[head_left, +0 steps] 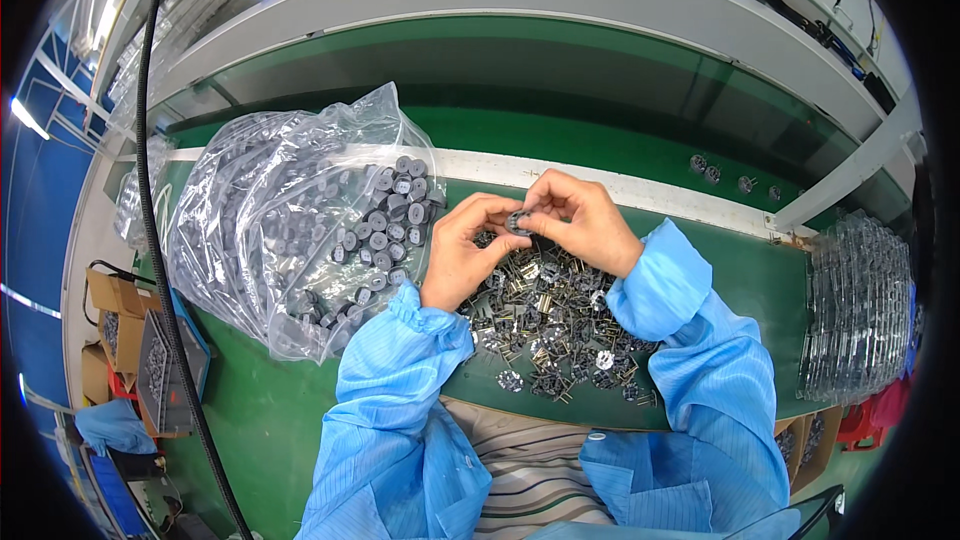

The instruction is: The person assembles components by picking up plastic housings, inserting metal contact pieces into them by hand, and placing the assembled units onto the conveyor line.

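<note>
Big clear bag (290,210) of grey round cores sits left on the green bench (270,410); a pile of small pinned parts (550,325) lies right under both hands. Left hand (462,255) and right hand (585,220) meet fingertip to fingertip, both pinching one small dark round part (517,223) between them, just above the pile; can't tell its axis, neither hand's nearer.

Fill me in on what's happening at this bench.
A person in blue sleeves sits at a green work table. Both hands meet over a heap of small dark pinned parts: the left hand and right hand pinch one small dark round part between their fingertips. An open clear plastic bag of grey ring-shaped pieces lies to the left.
</note>
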A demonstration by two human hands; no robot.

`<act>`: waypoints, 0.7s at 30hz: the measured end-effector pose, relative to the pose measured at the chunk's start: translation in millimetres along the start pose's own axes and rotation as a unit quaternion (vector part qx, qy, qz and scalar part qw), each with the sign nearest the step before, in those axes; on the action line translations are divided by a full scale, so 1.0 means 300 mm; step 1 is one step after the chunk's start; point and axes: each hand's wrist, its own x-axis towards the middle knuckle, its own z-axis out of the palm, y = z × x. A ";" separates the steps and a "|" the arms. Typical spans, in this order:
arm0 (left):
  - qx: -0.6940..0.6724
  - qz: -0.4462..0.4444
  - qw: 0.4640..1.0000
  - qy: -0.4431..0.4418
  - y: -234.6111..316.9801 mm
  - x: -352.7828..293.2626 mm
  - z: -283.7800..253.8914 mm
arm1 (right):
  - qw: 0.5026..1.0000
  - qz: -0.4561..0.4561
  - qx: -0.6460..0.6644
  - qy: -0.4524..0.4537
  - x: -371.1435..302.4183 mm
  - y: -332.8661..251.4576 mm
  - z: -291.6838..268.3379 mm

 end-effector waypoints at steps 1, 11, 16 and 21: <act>0.000 -0.001 1.000 -0.001 0.000 -0.004 0.000 | 0.999 -0.025 -0.036 0.011 -0.008 -0.022 0.016; 0.145 0.049 0.988 -0.005 0.042 -0.003 -0.006 | 0.999 0.025 -0.038 -0.029 -0.018 -0.040 0.009; 0.316 0.044 0.944 0.084 -0.023 0.017 -0.093 | 0.975 -0.030 -0.151 0.162 0.082 0.103 -0.178; 0.494 -0.118 0.858 0.071 -0.028 -0.024 -0.203 | 0.841 0.056 -0.449 0.296 0.051 0.265 -0.511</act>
